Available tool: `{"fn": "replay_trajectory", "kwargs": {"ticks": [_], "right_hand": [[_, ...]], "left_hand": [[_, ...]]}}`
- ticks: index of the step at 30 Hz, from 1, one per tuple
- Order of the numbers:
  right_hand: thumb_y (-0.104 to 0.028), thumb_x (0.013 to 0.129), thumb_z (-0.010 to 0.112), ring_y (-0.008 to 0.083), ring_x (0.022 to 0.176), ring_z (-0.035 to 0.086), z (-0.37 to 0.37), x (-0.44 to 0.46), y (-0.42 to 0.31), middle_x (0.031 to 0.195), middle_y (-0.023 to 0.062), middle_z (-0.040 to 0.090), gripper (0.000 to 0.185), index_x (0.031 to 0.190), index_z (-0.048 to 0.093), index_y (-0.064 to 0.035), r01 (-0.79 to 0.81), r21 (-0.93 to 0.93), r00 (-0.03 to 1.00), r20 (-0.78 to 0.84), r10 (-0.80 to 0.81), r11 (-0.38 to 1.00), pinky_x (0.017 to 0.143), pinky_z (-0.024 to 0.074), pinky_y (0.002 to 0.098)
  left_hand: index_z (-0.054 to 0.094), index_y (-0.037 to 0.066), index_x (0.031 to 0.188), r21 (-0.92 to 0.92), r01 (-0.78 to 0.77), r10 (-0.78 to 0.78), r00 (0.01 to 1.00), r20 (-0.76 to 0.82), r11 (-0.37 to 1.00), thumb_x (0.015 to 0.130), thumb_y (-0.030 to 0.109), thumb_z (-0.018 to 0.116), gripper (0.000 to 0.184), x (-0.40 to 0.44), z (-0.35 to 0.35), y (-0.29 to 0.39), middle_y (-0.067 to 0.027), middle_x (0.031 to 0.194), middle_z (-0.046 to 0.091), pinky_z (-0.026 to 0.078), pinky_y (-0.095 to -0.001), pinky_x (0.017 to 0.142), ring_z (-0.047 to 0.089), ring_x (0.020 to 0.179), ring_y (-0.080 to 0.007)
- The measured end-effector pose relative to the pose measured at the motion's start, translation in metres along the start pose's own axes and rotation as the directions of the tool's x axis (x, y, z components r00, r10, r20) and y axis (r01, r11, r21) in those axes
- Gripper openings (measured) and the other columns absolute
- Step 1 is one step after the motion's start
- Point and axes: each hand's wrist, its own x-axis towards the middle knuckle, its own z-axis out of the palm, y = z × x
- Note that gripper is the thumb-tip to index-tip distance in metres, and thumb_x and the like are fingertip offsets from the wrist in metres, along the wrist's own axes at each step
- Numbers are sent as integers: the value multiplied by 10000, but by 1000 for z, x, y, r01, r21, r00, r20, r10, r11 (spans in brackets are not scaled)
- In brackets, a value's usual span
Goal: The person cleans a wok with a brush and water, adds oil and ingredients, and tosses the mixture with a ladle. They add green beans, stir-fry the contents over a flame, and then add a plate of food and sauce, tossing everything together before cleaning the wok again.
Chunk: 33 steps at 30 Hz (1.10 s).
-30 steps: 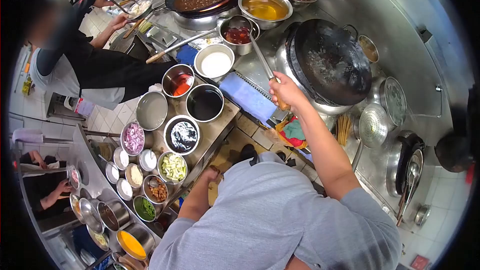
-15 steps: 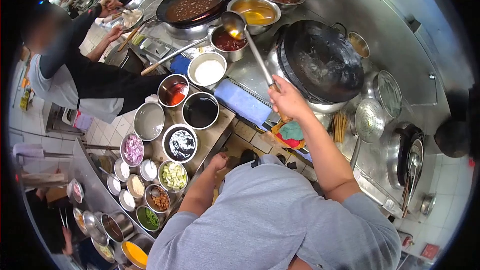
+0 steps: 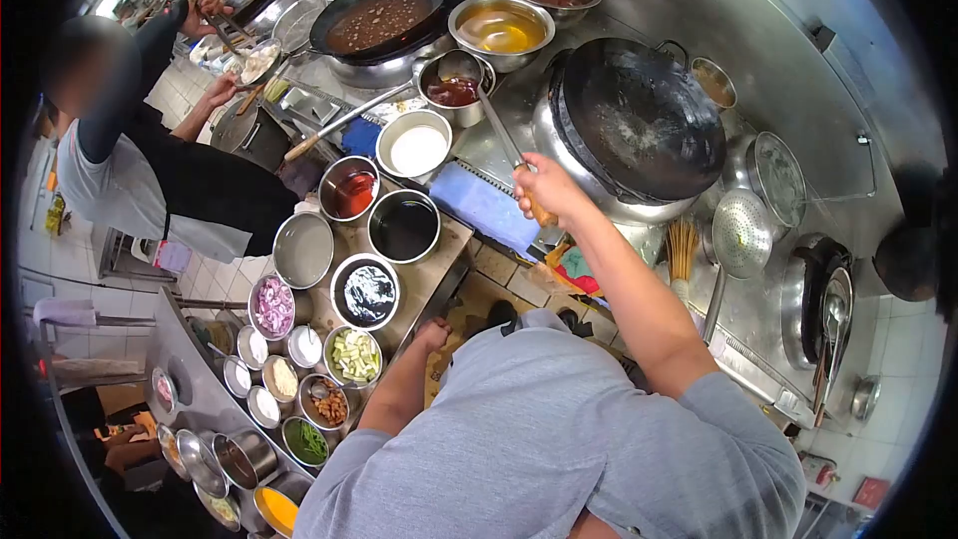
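My right hand (image 3: 544, 190) is closed round the wooden handle of a metal ladle (image 3: 502, 128). The ladle's bowl dips into a steel pot of dark red liquid (image 3: 452, 92). Beside that pot sit a bowl of yellow oil (image 3: 502, 32) and a pot of white contents (image 3: 414, 144). A large dark wok (image 3: 644, 125) rests on the stove to the right of the ladle. My left hand (image 3: 433, 333) hangs low near the counter edge, its fingers curled in, close to a container of chopped green vegetable (image 3: 354, 355); whether it holds anything is hidden.
Pots of dark liquid (image 3: 403, 226) and chopped onion (image 3: 271, 305) stand on the left counter. A skimmer (image 3: 741, 233) and a bamboo brush (image 3: 682, 252) lie at the right. At the upper left a co-worker (image 3: 150, 160) holds a dish.
The ladle's bowl rose out of the red liquid, tipped over near the oil bowl, and is now back down in the red pot. My right hand has shifted slightly left.
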Motion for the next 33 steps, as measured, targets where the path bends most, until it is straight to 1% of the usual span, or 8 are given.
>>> {"fn": "replay_trajectory", "kwargs": {"ticks": [1,6,9,19,23,25,29,33], "right_hand": [[-87,870,513,135,509,473,1,-2,-6,699,60,495,635,1408,177,-64,-50,213,996,84,33,976,433,399,290],[-89,889,524,108,501,473,-14,-14,-31,682,53,488,169,909,359,-116,-182,637,972,234,37,749,413,387,255],[-88,892,516,101,502,475,-15,-20,-40,678,52,489,127,898,393,-116,-278,726,947,316,54,629,414,389,253],[-92,898,498,88,507,481,-14,-29,-47,679,44,492,105,854,405,-106,-176,642,976,214,46,746,423,397,235],[-108,896,505,74,514,482,-16,-25,-45,689,27,484,107,893,411,-57,-267,733,949,313,38,625,434,402,220],[-118,903,499,73,516,482,-18,-29,-46,701,21,473,156,959,408,-4,-396,824,894,447,-37,405,441,409,221],[-102,912,478,73,510,475,-20,-50,-47,716,16,451,239,1078,386,44,-433,875,871,468,-150,218,435,398,213],[-80,922,430,42,485,453,-31,-104,-36,722,8,425,288,1153,386,85,-374,916,855,400,-330,142,431,396,204]], "left_hand": [[657,85,950,-143,164,-165,986,9,976,830,329,538,297,-6,-1,6,-120,825,676,507,-371,690,661,756,-240],[662,79,930,-90,114,-115,993,-6,989,840,316,522,290,-14,-7,12,-117,814,674,504,-378,697,658,749,-239],[665,71,895,-19,95,-95,995,17,995,834,315,511,295,-15,-13,19,-116,815,674,498,-380,721,656,756,-249],[670,80,876,-249,118,-115,993,24,961,801,311,537,276,40,18,-22,-96,791,674,494,-351,715,658,743,-214],[661,69,918,-211,47,-78,987,-138,976,801,287,566,265,-11,-11,28,-90,763,664,499,-333,611,649,652,-182],[653,66,940,-292,33,-68,991,-112,956,805,278,568,265,7,-6,11,-89,763,660,494,-327,586,637,638,-173],[635,67,960,-494,61,-98,994,-49,867,822,243,574,231,6,-9,15,-69,761,648,471,-305,528,594,590,-150],[620,75,953,-408,-56,24,996,-84,911,841,214,569,185,-10,-23,57,-54,776,643,464,-281,541,583,612,-138]]}}
